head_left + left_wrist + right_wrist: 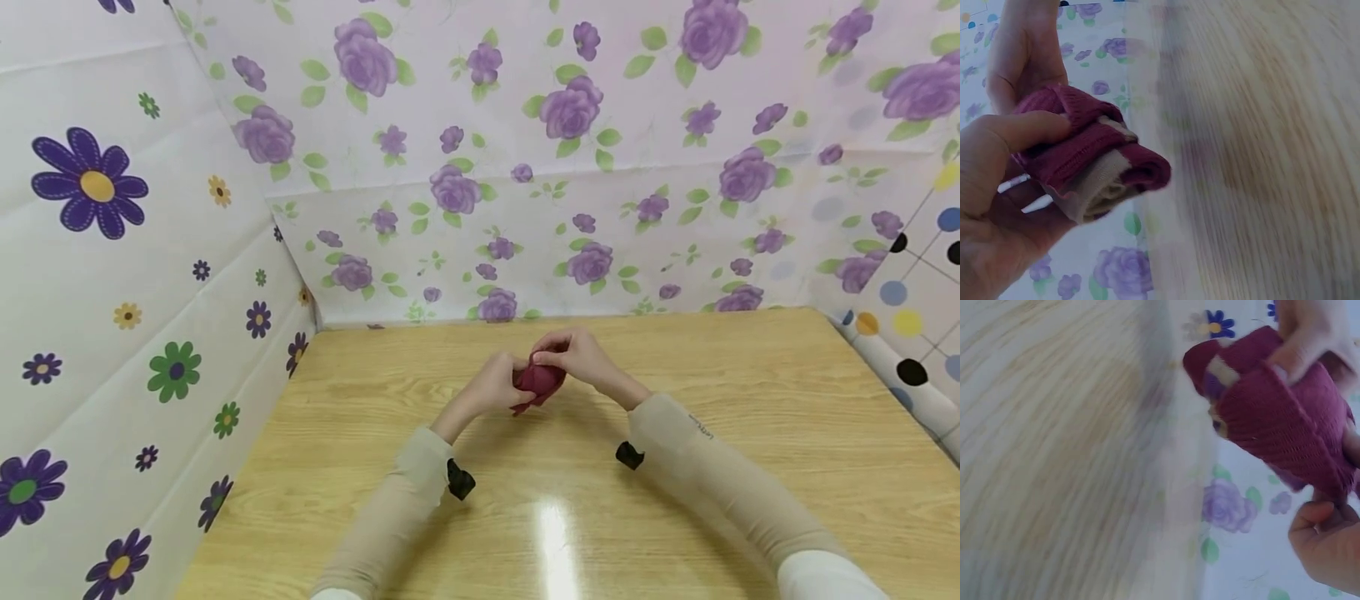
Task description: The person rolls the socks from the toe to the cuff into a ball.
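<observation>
Both hands hold a rolled bundle of maroon socks [538, 381] just above the table. Beige patches and coiled layers show at one end of the roll [1100, 181] in the left wrist view. My left hand [493, 385] grips the bundle from the left, its thumb pressed along the near side and the other fingers behind. From the right, my right hand [581, 360] pinches the ribbed cuff at the upper far edge. In the right wrist view that cuff [1279, 425] stretches over the roll between the left thumb and the pinching right fingers [1313, 515].
A light wood-grain table [360, 517] lies under the hands. Behind it hangs a cloth with purple roses [450, 192]; a daisy-patterned cloth [187, 292] bounds the left side, and a dotted cloth [918, 300] the right. Black straps [460, 481] hang at the wrists.
</observation>
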Motion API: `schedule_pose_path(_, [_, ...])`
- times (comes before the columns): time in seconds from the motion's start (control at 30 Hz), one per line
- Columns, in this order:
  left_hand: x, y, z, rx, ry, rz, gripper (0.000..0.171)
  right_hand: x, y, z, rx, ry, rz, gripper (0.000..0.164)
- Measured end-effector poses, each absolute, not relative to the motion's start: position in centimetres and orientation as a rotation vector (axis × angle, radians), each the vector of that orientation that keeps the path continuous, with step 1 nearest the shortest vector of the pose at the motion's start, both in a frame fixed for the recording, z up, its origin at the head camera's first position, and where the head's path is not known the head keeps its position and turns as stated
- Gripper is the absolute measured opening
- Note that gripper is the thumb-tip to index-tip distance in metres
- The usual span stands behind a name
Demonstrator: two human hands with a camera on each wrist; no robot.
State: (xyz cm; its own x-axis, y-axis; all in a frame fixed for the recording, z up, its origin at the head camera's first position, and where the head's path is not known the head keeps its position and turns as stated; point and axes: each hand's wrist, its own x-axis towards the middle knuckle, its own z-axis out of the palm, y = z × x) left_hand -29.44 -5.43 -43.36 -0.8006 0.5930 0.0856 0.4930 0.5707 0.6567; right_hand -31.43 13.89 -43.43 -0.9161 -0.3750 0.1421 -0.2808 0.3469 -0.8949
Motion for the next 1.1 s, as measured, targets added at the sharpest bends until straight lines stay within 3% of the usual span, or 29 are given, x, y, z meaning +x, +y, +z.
schedule_pose_path(0.13, [-29.0,-6.0,-43.0,1.024,2.603,1.096,0.028,-31.6,14.2,-42.2,-0.537,2.338,-1.628,0.021])
schedule_pose_path(0.27, [-28.6,-5.9,-42.8,1.118,2.629,1.073,0.039,-31.6,14.7,-41.5,-0.409,2.086,-1.661,0.003])
schedule_pose_path(0.4, [-28.2,-5.6,-42.9,1.141,2.652,1.026,0.041,-31.8,15.2,-41.5,-0.307,1.857,-1.623,0.018])
schedule_pose_path(0.67, [-27.2,-4.5,-42.9,1.231,2.476,1.140,0.060,-32.6,17.3,-42.0,-0.247,1.651,-1.428,0.020])
schedule_pose_path(0.87, [-26.9,-4.2,-43.0,1.149,2.453,1.215,0.048,-33.4,18.7,-42.5,-0.406,1.542,-1.423,0.029])
schedule_pose_path(1.1, [-27.3,-4.4,-43.5,0.805,2.246,1.545,0.057,-33.1,18.7,-43.1,-0.440,1.573,-1.630,0.022])
